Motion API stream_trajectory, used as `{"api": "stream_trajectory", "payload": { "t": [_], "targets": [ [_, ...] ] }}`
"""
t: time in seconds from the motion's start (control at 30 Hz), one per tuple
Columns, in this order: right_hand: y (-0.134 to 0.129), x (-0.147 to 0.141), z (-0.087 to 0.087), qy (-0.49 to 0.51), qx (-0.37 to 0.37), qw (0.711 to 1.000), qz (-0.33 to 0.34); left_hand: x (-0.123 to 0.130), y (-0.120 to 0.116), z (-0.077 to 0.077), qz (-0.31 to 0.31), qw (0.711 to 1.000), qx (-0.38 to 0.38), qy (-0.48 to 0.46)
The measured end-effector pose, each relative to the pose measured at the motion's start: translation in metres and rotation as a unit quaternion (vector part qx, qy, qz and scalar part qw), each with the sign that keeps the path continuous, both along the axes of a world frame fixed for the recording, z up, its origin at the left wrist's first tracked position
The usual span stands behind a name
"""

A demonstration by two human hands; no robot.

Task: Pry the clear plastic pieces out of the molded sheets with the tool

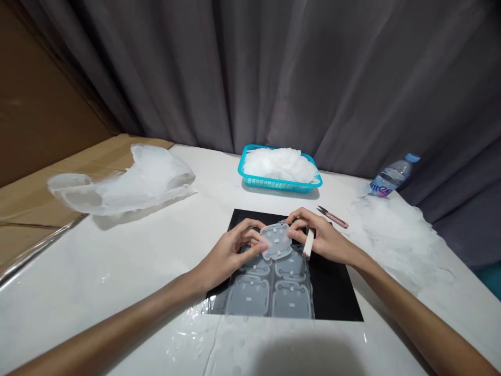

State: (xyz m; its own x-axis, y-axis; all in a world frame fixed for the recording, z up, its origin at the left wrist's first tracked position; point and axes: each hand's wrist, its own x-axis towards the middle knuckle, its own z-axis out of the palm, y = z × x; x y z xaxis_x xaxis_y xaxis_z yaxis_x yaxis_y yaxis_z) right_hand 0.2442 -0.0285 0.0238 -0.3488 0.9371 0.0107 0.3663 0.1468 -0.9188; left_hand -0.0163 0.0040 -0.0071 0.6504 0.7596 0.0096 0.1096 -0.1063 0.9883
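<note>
My left grip (231, 248) and right grip (327, 237) pinch a plate (276, 241) over the mat (336, 295), the right also holding a stick (309, 243); beyond the mat, a basket (279, 185) of white sheets (279, 163), a bottle (392, 177) reading "nte".

Back: a grey curtain (270, 68) hangs in long folds behind the table (148, 245) | Left: a brown cardboard wall (43, 89) stands upright, and a flat cardboard sheet (97, 156) lies at its foot | Front: the table is white and glossy | Light: small bright reflections (365, 338) show on the table, with a soft shadow (309, 355) at the near side
</note>
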Motion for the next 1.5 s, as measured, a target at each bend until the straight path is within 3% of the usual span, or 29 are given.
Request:
{"api": "stream_trajectory", "payload": {
  "t": [0.1,0.2,0.37,0.47,0.63,0.73,0.83,1.03,1.2,1.3,1.37,1.5],
  "targets": [
    [0.001,0.004,0.001,-0.012,0.002,1.0,0.006,-0.003,-0.001,0.001,-0.02,0.996,0.066,0.06],
    [0.006,0.012,0.003,-0.018,0.042,0.999,-0.01,-0.006,-0.005,0.004,-0.081,0.97,0.17,0.153],
    [0.045,0.028,0.011,0.016,0.163,0.98,-0.111,-0.004,-0.008,0.01,-0.186,0.914,0.288,0.218],
    [0.089,0.04,0.021,0.023,0.231,0.949,-0.214,-0.002,-0.008,0.012,-0.191,0.9,0.318,0.23],
    [0.165,0.06,0.032,-0.014,0.233,0.928,-0.29,-0.004,-0.01,0.011,-0.18,0.885,0.354,0.244],
    [0.188,0.066,0.025,-0.059,0.216,0.923,-0.313,-0.007,-0.01,0.009,-0.175,0.875,0.376,0.248],
    [0.193,0.066,0.015,-0.101,0.207,0.914,-0.333,-0.009,-0.011,0.007,-0.17,0.864,0.395,0.262],
    [0.173,0.055,0.017,-0.121,0.251,0.885,-0.373,-0.009,-0.01,-0.001,-0.152,0.844,0.426,0.288],
    [0.112,0.04,0.016,-0.08,0.281,0.888,-0.356,-0.008,-0.006,-0.004,-0.129,0.841,0.438,0.291],
    [0.056,0.027,0.002,-0.036,0.235,0.929,-0.283,-0.008,-0.004,-0.002,-0.12,0.846,0.433,0.287],
    [0.02,0.02,-0.007,0.07,0.12,0.978,-0.153,-0.006,-0.004,0.0,-0.115,0.852,0.432,0.274],
    [-0.031,0.016,-0.016,0.096,0.013,0.993,-0.06,0.004,-0.01,0.004,-0.101,0.867,0.427,0.238]
  ]
}}
